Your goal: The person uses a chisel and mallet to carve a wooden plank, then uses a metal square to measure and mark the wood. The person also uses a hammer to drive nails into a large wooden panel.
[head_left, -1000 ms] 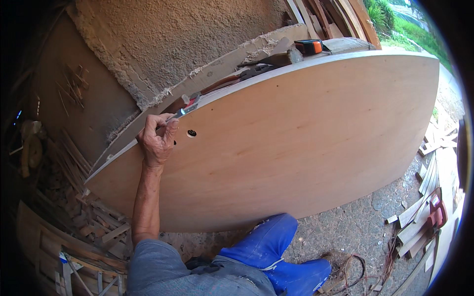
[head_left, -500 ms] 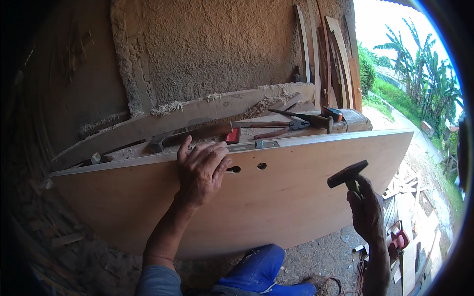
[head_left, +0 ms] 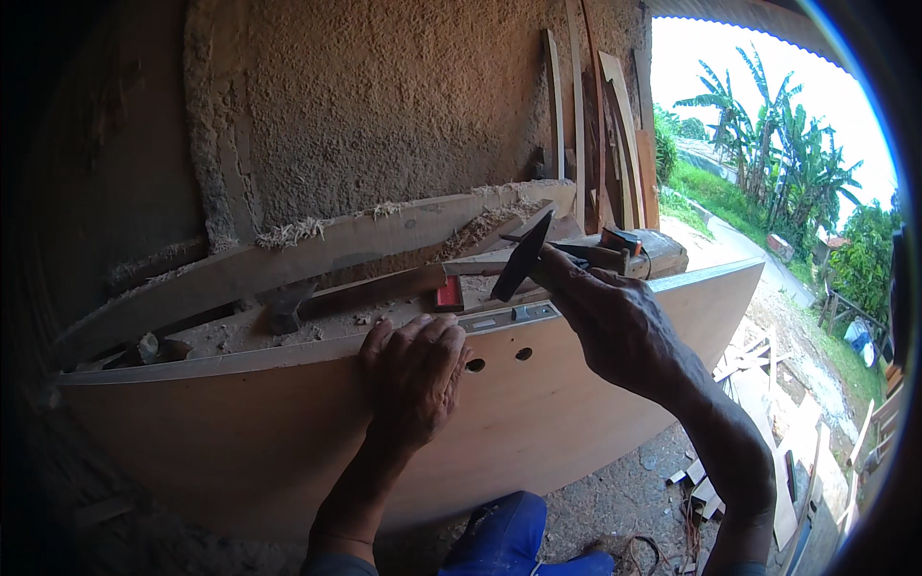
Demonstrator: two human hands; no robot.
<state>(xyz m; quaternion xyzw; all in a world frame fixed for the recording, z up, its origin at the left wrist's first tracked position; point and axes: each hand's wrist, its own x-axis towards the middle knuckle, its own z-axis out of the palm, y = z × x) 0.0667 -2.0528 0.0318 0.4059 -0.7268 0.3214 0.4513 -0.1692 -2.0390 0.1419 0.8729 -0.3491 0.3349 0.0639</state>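
Note:
A wooden door (head_left: 595, 403) stands on its long edge before me. A metal lock (head_left: 509, 317) is set into its top edge, with two holes in the face below. My left hand (head_left: 415, 374) grips that top edge just left of the lock, fingers bent over it. Raised above the lock is a hammer (head_left: 524, 257), its dark head tilted and apart from the metal. My right hand (head_left: 619, 331) is closed round the handle, most of which it hides.
Behind the door, a bench holds a wooden-handled tool (head_left: 375, 291), a small red box (head_left: 448, 294) and shavings. Boards (head_left: 624, 134) lean against the rough wall. Wood offcuts (head_left: 706, 490) and a cable (head_left: 645, 552) lie on the ground at right.
My right hand has brought the hammer left and up from beside the door's face to above the lock. My left hand stays on the edge. The view has shifted slightly.

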